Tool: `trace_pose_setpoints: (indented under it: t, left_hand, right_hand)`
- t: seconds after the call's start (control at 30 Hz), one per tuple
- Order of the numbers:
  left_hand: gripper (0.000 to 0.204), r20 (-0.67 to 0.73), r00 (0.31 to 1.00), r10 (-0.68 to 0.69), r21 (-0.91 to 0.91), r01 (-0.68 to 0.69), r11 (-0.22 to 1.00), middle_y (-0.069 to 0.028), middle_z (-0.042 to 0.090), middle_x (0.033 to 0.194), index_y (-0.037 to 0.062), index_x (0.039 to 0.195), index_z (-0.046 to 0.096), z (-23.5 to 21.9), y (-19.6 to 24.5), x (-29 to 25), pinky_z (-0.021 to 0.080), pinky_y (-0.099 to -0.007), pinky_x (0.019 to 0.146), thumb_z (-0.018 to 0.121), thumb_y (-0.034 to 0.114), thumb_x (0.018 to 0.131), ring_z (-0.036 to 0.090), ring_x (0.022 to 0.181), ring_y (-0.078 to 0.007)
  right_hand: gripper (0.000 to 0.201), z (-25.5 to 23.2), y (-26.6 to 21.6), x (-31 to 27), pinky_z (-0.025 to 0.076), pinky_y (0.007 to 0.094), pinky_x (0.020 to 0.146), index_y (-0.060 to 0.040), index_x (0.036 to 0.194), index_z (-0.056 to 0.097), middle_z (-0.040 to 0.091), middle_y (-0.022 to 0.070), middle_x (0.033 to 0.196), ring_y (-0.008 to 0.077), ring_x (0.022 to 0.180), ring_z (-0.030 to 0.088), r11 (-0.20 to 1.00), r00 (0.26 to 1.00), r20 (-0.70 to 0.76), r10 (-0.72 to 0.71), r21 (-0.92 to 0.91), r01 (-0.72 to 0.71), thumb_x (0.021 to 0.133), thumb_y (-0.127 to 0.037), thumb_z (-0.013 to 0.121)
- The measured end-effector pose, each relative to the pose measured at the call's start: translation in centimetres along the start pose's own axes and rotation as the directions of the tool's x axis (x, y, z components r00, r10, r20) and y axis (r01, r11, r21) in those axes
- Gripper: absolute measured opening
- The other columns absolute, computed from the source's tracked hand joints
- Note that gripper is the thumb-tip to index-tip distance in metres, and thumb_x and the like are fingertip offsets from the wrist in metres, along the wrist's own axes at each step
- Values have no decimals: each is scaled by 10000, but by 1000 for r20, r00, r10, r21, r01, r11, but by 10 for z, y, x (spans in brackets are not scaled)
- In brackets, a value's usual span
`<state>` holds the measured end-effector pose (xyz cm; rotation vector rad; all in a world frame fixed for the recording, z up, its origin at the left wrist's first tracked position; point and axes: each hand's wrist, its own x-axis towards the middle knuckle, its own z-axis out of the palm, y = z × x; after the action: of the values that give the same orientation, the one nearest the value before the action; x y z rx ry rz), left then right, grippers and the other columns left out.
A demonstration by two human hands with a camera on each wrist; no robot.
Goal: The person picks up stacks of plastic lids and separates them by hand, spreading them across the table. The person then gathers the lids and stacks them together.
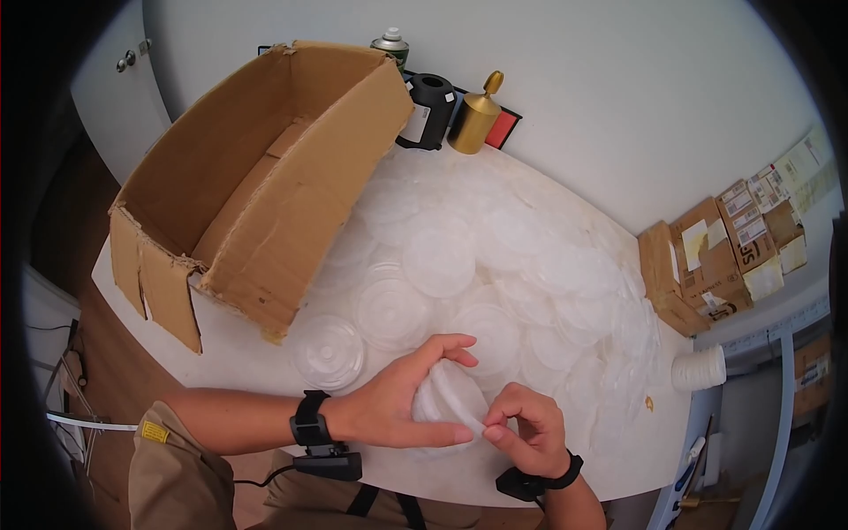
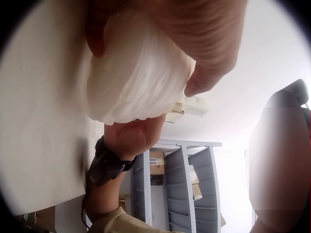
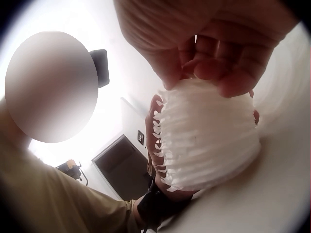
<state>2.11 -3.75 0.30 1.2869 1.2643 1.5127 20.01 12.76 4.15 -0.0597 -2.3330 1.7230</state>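
Observation:
A stack of thin translucent plastic lids (image 1: 446, 396) sits in my left hand (image 1: 378, 413), its thumb along the near side and its fingers around the far side. My right hand (image 1: 534, 431) pinches the near right edge of that stack between thumb and curled fingers. Seen from the right wrist, the stacked lids (image 3: 209, 141) lie on their side, with small tabs jutting along one edge. From the left wrist, their layered rims (image 2: 138, 73) show below the left fingers. Past the hands, a loose pile of similar lids (image 1: 439, 256) spreads across the white table (image 1: 397, 473).
A long open cardboard box (image 1: 309, 203) stands at the table's left. Behind the pile are a black container (image 1: 428, 119), a gold canister (image 1: 474, 122) and a spray can (image 1: 391, 44). Cardboard boxes (image 1: 707, 252) line the right side, near a white stacked roll (image 1: 700, 367).

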Motion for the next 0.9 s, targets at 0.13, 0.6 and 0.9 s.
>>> trace_pose_setpoints:
  t: [0.13,0.6,0.9]
  left_hand:
    - [920,-2,1000,8,8,-8,1000,-190,515,1355,-10,1514,306,1,-2,0,348,-371,1125,831,302,826,474,1314,-272]
    - [973,55,998,-18,-30,20,999,-158,476,1436,10,1562,261,0,0,0,299,-396,1172,811,190,780,422,1374,-262]
    - [1048,33,999,-12,20,11,1000,-176,453,1455,7,1577,209,-1,1,-1,310,-402,1162,813,210,744,417,1379,-281]
  right_hand:
    - [39,0,1,0,442,265,627,-12,924,668,590,49,794,132,669,556,999,1000,18,11,32,-12,902,-14,699]
    - [24,-2,-1,0,434,277,658,-9,916,665,599,55,800,151,695,551,995,994,100,52,75,-60,915,-30,676]
    - [40,3,-3,2,435,289,581,-13,910,673,630,58,815,171,641,547,999,992,116,-41,-13,43,886,11,693]
